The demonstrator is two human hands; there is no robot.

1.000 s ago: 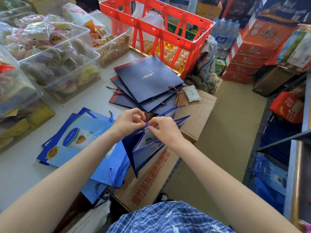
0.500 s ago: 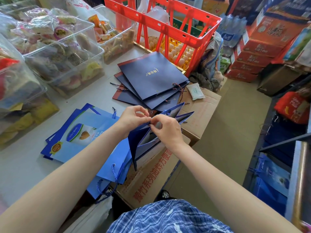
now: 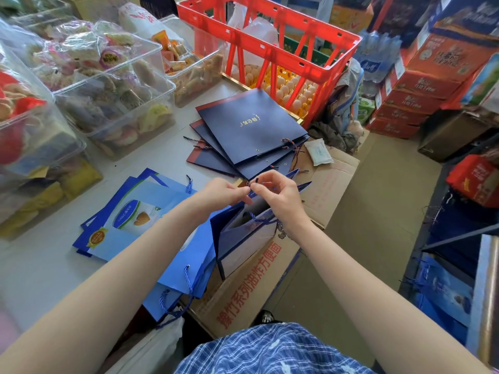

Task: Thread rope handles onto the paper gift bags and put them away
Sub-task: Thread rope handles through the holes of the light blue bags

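A dark navy paper gift bag [image 3: 243, 238] hangs half-open under my hands, above a cardboard box. My left hand [image 3: 221, 191] and my right hand [image 3: 278, 194] meet at its top edge, both pinching a thin twisted rope handle [image 3: 252, 183] whose dark tip sticks up between my fingertips. A loop of rope [image 3: 263, 220] shows inside the bag mouth. Several flat navy bags [image 3: 251, 133] with rope ends lie fanned on the grey table beyond. Light blue printed bags [image 3: 140, 220] with blue rope handles lie stacked at the table's near edge.
Clear plastic bins of wrapped snacks [image 3: 108, 85] line the table's left side. A red crate [image 3: 272, 41] stands over trays of eggs at the back. The flattened cardboard box [image 3: 259, 282] juts past the table edge. Red cartons [image 3: 421, 90] and blue bags [image 3: 442, 292] crowd the right.
My hands have risen slightly, and the rope's end now sticks up above the bag's top edge between my fingertips. The bag hangs lower and more upright beneath them.
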